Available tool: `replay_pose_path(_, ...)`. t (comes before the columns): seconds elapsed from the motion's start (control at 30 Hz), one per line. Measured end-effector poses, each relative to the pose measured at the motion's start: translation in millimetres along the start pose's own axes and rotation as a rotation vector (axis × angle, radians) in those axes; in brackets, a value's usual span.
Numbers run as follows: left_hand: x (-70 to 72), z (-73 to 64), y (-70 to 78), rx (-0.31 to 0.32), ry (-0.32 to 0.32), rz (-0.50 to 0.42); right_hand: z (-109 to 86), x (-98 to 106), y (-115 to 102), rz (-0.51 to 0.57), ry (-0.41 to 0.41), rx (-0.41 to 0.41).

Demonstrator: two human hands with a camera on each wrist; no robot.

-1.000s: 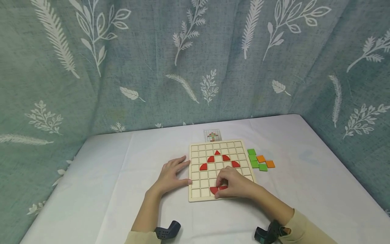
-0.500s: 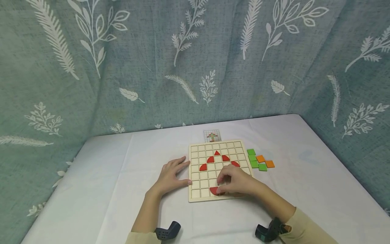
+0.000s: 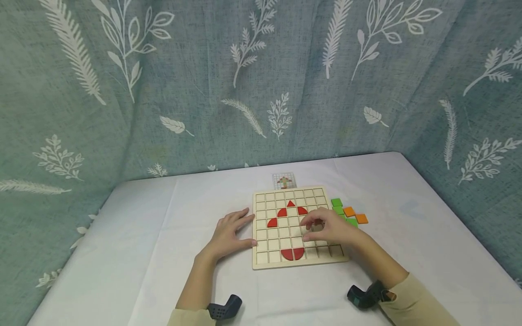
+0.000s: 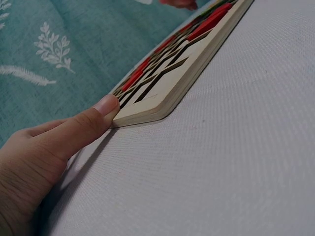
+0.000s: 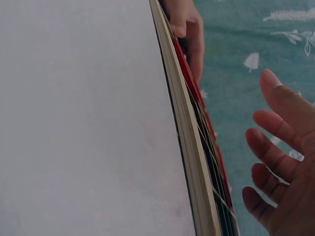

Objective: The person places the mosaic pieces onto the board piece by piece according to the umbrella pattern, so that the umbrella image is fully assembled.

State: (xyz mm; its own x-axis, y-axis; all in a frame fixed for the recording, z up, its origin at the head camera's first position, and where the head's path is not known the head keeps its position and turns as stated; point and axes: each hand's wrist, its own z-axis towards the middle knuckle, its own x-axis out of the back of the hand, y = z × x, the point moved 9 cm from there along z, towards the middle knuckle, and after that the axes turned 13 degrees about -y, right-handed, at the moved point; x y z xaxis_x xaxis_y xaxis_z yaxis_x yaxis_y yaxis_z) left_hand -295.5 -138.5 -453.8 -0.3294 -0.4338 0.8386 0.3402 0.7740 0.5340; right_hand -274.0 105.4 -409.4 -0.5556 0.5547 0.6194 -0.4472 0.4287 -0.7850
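Note:
A square wooden grid board [image 3: 263, 257] lies on the white cloth. My left hand [image 3: 229, 233] rests beside it with fingers spread, thumb and fingertips touching its left edge; the left wrist view shows that thumb [image 4: 88, 123] against the board's corner. Two red quarter-circle pieces [image 3: 287, 254] sit side by side in the bottom row. Higher up are a red triangle [image 3: 290, 204] and more red quarter-circles [image 3: 282, 213]. Over the board's right part hovers my right hand [image 3: 332, 226], fingers loosely bent and apart, holding nothing. It hides the board's right cells.
Right of the board lie several green square tiles [image 3: 336, 202] and two orange square tiles [image 3: 361, 219], partly behind my right hand. A small printed pattern card [image 3: 284, 180] lies at the board's far edge. A patterned curtain [image 3: 204, 90] stands behind the table.
My right hand has lifted off the bottom-row red pieces and moved up and right, so both quarter-circles now show fully. My left hand has stayed put.

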Motion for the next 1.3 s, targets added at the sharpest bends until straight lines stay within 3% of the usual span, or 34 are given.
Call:
replay_pose_path(0.23, 2.0, 0.4, 0.5, -0.005, 0.005, 0.007, -7.4, 16, 7, 0.056, 0.021, -0.042)
replay_pose_path(0.5, 2.8, 0.9, 1.4, -0.008, 0.006, -0.008, -21.0, 43, 14, 0.016, 0.103, -0.048)
replay_pose_path(0.9, 2.4, -0.1, 1.1, -0.007, 0.006, -0.004, -41.9, 72, 35, 0.038, 0.191, -0.152)
replay_pose_path(1.2, 0.8, -0.6, -0.7, 0.012, 0.001, -0.006, -66.7, 93, 62, 0.001, 0.226, -0.321)
replay_pose_path(1.3, 0.3, -0.8, -0.7, 0.012, 0.001, -0.006, -76.6, 101, 66, -0.012, 0.238, -0.325)
